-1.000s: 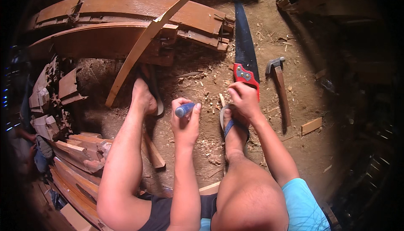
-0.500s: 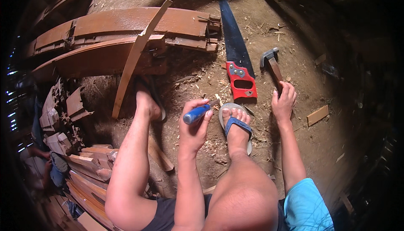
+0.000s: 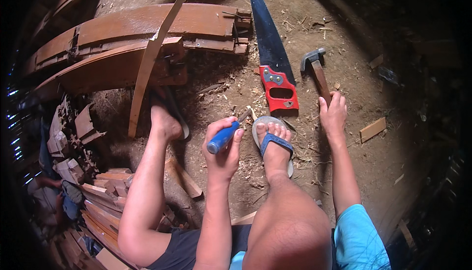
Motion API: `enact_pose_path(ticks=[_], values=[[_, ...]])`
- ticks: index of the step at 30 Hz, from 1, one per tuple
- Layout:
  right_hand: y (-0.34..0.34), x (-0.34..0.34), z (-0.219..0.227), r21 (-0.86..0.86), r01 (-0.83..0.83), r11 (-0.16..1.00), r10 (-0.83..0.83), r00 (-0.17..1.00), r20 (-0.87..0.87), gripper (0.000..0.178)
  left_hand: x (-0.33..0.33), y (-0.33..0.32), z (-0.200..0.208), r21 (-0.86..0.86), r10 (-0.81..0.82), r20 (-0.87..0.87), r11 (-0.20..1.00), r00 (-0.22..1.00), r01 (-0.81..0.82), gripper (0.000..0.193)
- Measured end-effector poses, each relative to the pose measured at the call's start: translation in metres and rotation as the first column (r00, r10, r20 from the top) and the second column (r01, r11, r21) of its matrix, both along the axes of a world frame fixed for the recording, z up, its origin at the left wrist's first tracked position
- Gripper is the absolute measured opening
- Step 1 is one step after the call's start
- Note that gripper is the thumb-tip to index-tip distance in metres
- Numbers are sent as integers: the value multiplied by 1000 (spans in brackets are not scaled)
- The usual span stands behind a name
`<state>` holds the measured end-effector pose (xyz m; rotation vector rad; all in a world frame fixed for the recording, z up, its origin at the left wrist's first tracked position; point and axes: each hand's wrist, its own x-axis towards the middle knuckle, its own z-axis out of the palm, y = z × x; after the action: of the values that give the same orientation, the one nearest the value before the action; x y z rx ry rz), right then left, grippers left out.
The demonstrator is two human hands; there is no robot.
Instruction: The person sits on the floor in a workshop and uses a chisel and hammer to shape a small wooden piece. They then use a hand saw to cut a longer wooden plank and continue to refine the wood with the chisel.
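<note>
No word, number or sign is showing legibly here. The handsaw [image 3: 274, 54] is bearing a small greyish mark low on its red handle [image 3: 280, 105], to the right and below the hand hole — too small for telling whether it is forming a letter, a logo or just a fitting. The blue sandal strap [image 3: 278, 142] across the right foot is showing faint uneven marking along its band — too blurred for making out as lettering.
</note>
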<state>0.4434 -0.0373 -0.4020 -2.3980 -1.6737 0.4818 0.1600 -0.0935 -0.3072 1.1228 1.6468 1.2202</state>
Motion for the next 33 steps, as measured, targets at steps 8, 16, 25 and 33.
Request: enact_pose_path(ticks=[8, 16, 25, 33], values=[[-22, -1, 48, -144, 87, 986, -166, 648, -744, 31, 16, 39, 26, 32, -202, -396, 972, 896, 233, 24], [-46, -9, 199, 184, -299, 936, 308, 449, -839, 62, 5, 59, 27, -41, -308, -338, 949, 889, 314, 24], [-40, -39, 199, 107, -565, 818, 463, 536, -706, 59, 18, 50, 29, -51, -349, -404, 931, 845, 360, 27], [-34, -30, 206, 11, -716, 698, 588, 565, -579, 33, 12, 51, 26, -55, -282, -342, 958, 897, 280, 27]])
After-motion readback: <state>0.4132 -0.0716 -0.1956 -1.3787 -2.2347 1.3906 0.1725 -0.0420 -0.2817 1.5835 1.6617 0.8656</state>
